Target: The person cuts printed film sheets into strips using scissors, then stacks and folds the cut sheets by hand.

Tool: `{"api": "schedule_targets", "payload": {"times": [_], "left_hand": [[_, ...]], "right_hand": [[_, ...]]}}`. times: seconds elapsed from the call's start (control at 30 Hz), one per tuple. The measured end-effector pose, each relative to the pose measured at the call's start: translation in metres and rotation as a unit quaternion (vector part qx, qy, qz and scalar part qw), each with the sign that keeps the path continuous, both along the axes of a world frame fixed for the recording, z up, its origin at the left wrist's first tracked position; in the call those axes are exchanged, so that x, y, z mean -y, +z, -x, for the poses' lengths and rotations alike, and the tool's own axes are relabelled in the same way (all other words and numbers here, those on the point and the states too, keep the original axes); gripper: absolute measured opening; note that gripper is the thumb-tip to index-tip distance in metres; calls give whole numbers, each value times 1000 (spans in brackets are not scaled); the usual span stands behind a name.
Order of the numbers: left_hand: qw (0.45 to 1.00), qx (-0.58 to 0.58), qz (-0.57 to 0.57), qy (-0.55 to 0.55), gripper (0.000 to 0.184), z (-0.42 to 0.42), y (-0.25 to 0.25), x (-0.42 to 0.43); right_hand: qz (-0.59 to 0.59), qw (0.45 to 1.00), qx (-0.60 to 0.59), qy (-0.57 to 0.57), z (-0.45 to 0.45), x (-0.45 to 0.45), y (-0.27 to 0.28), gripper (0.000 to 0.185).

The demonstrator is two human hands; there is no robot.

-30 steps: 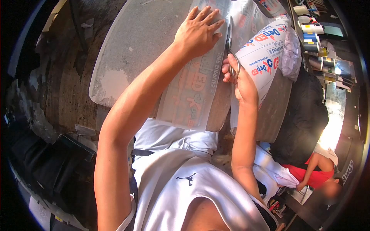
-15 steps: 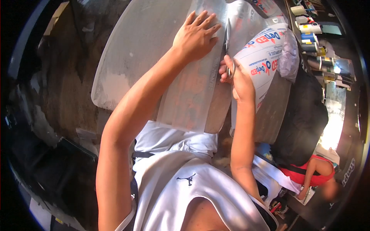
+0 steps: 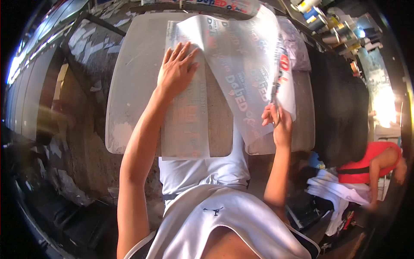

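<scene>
My left hand lies flat with fingers spread on a translucent plastic strip, which runs down over the near edge of the grey board. My right hand is wrapped round the handles of a pair of scissors, whose blades point away from me. Beside and partly behind the scissors is a printed plastic sheet with red and blue lettering. A long gap opens between strip and sheet, narrowing toward the far end, where the two still look joined. The sheet's right side curls up.
A pale wrapped bundle sits at the board's far right corner. Thread spools stand at the upper right. Black fabric lies to the right. A person in a red top is at the lower right. Scraps litter the left.
The scissors and my right hand have moved right and toward me, off the strip's edge. The printed sheet has swung out over the board, widening the gap. The head view has shifted.
</scene>
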State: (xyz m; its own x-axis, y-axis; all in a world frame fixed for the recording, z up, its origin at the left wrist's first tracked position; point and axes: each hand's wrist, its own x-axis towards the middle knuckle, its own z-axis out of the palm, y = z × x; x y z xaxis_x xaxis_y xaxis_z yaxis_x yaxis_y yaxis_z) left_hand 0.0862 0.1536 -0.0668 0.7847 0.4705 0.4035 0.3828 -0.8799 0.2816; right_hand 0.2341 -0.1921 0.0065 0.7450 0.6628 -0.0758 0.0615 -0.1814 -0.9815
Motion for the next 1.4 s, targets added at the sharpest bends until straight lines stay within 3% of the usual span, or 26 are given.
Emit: {"api": "schedule_targets", "payload": {"times": [0.1, 0.23, 0.3, 0.33, 0.43, 0.5, 0.57, 0.63, 0.67, 0.77, 0.83, 0.9, 1.0, 1.1, 1.17, 1.23, 1.3, 1.37, 1.4], "left_hand": [[1000, -13, 6, -3, 52, 0, 0, -2], [1000, -1, -8, -17, 52, -2, -3, -6], [1000, -3, 3, -14, 51, -2, 0, -4], [1000, -7, -7, -18, 52, -3, -3, -7], [1000, -6, -15, -21, 51, -4, -8, -11], [1000, -13, -11, -16, 51, -10, -5, -11], [1000, -20, 0, -19, 52, -4, -5, -14], [1000, -5, -7, -8, 52, -1, -8, -16], [1000, -15, -12, -6, 52, -2, -8, -16], [1000, -22, -15, -9, 52, -1, -7, -15], [1000, 0, -8, -16, 52, -3, -13, -18], [1000, 10, -21, -15, 52, -6, -15, -18], [1000, 13, -14, -23, 52, -6, -13, -17], [999, 5, -20, -27, 52, -5, -14, -20], [999, -6, -22, -25, 52, -4, -15, -20], [999, -15, -17, -27, 52, -5, -13, -20], [999, -5, -6, -33, 52, -6, -17, -20], [999, 4, 0, -39, 52, -5, -15, -25], [999, -3, -8, -40, 53, -4, -15, -26]], "right_hand": [[-59, 983, 92, -150, 1, 28, -3, 24], [-61, 935, 252, -240, -22, 78, 9, 17], [-160, 929, 228, -244, -80, 94, 10, 29], [-69, 907, 323, -261, -117, 102, 6, 38], [138, 856, 392, -306, -208, 105, 5, 57], [84, 919, 312, -226, -269, 110, -21, 55], [201, 930, 240, -195, -273, 106, -9, 43], [20, 981, 156, -115, -258, 108, -14, 42], [-10, 978, 148, -146, -232, 100, -6, 39], [-20, 978, 128, -163, -179, 123, 11, 31], [14, 952, 187, -242, -134, 144, 5, 28], [18, 948, 147, -280, -82, 159, -3, 24], [2, 933, 196, -302, -51, 171, -28, 23], [7, 850, 327, -412, -21, 164, 2, 29], [-50, 874, 264, -405, 18, 137, 59, 38], [-94, 907, 208, -354, 34, 116, 76, 45], [-174, 971, 56, -154, 51, 72, 79, 51], [-115, 989, -88, -19, 51, 25, 68, 55], [-73, 992, -95, 36, 46, -1, 58, 55]]}}
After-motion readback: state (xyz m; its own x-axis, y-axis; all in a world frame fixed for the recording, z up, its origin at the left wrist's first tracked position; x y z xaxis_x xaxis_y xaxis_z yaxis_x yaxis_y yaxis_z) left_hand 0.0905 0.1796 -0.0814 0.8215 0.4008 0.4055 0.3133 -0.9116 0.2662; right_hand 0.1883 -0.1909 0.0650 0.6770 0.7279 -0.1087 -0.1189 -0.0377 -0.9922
